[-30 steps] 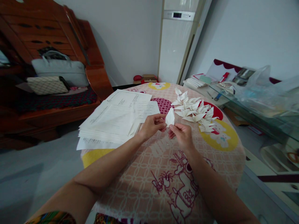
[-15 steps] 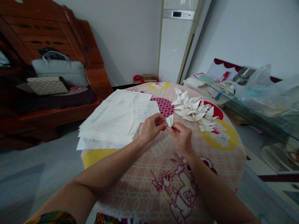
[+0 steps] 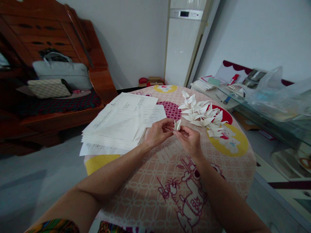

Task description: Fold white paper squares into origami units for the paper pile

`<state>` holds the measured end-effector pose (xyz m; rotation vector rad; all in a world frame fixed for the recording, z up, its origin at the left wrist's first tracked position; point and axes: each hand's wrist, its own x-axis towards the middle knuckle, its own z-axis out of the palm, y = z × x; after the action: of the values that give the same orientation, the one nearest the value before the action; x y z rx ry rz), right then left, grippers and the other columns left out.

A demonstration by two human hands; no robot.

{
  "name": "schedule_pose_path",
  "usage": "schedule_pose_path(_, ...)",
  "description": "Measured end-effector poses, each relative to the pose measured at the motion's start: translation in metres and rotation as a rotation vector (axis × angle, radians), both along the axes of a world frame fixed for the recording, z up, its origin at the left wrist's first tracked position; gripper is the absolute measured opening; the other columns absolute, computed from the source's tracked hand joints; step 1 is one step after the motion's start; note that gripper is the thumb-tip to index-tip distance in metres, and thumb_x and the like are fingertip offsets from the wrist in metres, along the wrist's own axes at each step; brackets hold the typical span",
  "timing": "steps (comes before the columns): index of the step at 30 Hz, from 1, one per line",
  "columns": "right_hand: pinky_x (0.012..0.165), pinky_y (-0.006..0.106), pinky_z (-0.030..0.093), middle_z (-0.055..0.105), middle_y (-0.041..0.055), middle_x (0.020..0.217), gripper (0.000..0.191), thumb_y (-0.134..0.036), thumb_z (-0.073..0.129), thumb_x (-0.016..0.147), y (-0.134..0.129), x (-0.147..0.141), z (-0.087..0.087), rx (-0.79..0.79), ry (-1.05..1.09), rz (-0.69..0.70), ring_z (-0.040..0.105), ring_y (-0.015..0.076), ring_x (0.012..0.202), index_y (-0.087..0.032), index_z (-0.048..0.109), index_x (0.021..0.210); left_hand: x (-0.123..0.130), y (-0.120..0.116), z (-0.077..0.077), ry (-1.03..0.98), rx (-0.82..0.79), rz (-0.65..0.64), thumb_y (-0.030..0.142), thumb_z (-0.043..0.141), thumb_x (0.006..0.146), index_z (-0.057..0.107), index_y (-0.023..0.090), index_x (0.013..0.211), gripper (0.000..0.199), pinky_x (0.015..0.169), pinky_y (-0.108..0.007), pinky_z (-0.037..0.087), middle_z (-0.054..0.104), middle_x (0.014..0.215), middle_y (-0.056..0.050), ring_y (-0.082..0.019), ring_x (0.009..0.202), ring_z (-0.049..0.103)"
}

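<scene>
A small folded white paper piece point(image 3: 177, 125) is held upright between my two hands over the round table. My left hand point(image 3: 160, 131) pinches its left side, fingers bent. From the right, my right hand point(image 3: 190, 139) grips its lower edge between thumb and fingers. Several folded white paper cranes point(image 3: 202, 113) lie in a cluster just beyond my right hand. To the left of my hands sits a thick stack of printed paper sheets point(image 3: 116, 124), with a smaller printed sheet point(image 3: 153, 115) on its right side.
A patterned pink cloth point(image 3: 136, 194) covers the round table. At the right stands a glass shelf point(image 3: 274, 119) with plastic bags point(image 3: 269, 87) and papers. A wooden bench point(image 3: 102, 74) at the left bears a grey bag point(image 3: 64, 74). A white cabinet-like unit point(image 3: 179, 48) stands behind.
The folded paper has turned slightly and its layers now show spread apart at the top. The fingers of both hands have shifted a little around it. The cranes and the stack are unchanged.
</scene>
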<state>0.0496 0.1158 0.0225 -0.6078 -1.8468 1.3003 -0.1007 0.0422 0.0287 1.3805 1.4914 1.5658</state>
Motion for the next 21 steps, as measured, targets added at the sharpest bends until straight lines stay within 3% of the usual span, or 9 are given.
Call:
schedule_pose_path(6,0.070,0.031,0.055,0.074,0.0049,0.081,0.029,-0.044,0.062,0.085,0.0004,0.0030,0.0060,0.025,0.000,-0.036,0.068,0.0207,0.074,-0.020,0.075,0.093,0.0012,-0.0018,0.0041,-0.022,-0.026,-0.048,0.033,0.078,0.074,0.066,0.014,0.103,0.037,0.074,-0.027,0.056,0.069,0.092,-0.007,-0.016,0.082,0.067)
schedule_pose_path(21,0.063,0.031,0.056,0.070,0.0039,0.070,0.029,-0.045,0.055,0.090,-0.0012,0.0022,0.0061,0.016,-0.008,-0.049,0.067,0.0199,0.064,-0.021,0.069,0.080,0.0007,-0.0017,0.0040,-0.031,0.012,-0.068,0.045,0.075,0.078,0.067,0.014,0.099,0.039,0.074,-0.025,0.053,0.069,0.091,-0.007,-0.016,0.082,0.067)
